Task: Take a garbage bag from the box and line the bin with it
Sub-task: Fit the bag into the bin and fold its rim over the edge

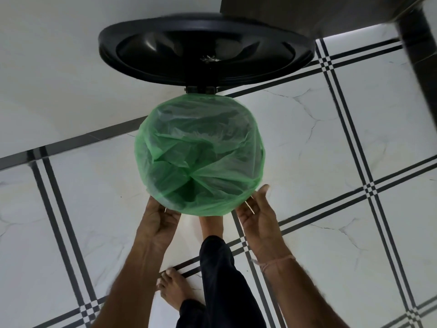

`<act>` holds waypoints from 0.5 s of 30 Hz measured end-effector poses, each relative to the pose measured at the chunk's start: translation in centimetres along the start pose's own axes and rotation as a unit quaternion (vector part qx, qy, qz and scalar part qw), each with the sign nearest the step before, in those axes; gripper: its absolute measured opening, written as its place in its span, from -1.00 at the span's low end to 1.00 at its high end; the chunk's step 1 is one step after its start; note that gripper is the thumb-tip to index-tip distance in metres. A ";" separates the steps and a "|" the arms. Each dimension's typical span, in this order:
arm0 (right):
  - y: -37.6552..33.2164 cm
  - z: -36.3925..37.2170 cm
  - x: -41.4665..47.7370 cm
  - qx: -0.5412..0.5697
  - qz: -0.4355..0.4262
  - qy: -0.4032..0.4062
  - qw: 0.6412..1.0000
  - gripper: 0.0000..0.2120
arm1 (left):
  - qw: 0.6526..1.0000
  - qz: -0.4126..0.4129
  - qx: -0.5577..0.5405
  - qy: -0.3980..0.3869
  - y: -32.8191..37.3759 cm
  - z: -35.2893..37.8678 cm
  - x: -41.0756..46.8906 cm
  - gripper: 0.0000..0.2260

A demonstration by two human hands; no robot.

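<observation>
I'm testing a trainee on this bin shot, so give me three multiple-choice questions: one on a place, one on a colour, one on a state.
1. Where is the lid?
A. flipped up behind the bin
B. on the floor by the feet
C. in the left hand

2. What colour is the bag?
A. black
B. green
C. white

3. What state is the right hand in?
A. fist shut on the bag
B. open, palm at the bag's edge
C. out of view

Answers: 1 A, the lid stands open on its hinge beyond the bin. 2 B, see-through green film covers the rim. 3 B, fingers are spread with nothing gripped.
</observation>
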State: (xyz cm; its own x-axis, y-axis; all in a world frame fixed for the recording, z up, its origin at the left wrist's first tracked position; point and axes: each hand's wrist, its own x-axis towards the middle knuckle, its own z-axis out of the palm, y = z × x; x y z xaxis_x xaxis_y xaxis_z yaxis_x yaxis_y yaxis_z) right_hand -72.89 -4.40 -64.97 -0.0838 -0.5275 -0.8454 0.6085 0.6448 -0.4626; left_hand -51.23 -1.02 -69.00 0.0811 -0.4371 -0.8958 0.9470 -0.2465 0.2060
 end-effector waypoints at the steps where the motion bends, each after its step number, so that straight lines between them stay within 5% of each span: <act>1: 0.1 0.3 -0.5 -0.030 -0.024 0.009 0.999 -0.66 | 1.000 -0.003 -0.005 -0.006 -0.2 0.0 -0.3 -0.45; 2: 0.3 0.6 -1.0 -0.072 -0.041 0.029 0.996 -0.73 | 1.000 -0.007 -0.016 0.000 -0.4 -0.2 -0.4 -0.37; 7: 1.8 1.0 -1.2 -0.179 -0.077 0.161 0.968 -0.73 | 0.997 -0.032 -0.052 0.045 -1.8 -0.4 -1.5 -0.84; 15: 1.0 -0.4 -0.4 -0.078 0.010 0.098 0.992 -0.88 | 0.997 -0.034 -0.057 0.050 -2.0 -0.5 -1.5 -0.92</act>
State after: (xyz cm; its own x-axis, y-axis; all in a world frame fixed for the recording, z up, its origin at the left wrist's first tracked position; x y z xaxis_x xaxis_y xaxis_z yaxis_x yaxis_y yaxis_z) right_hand -72.61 -3.33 -65.21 -0.2342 -0.4053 -0.8837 0.4827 0.7405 -0.4676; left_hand -53.07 0.56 -68.27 0.0405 -0.3325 -0.9422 0.9799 -0.1713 0.1026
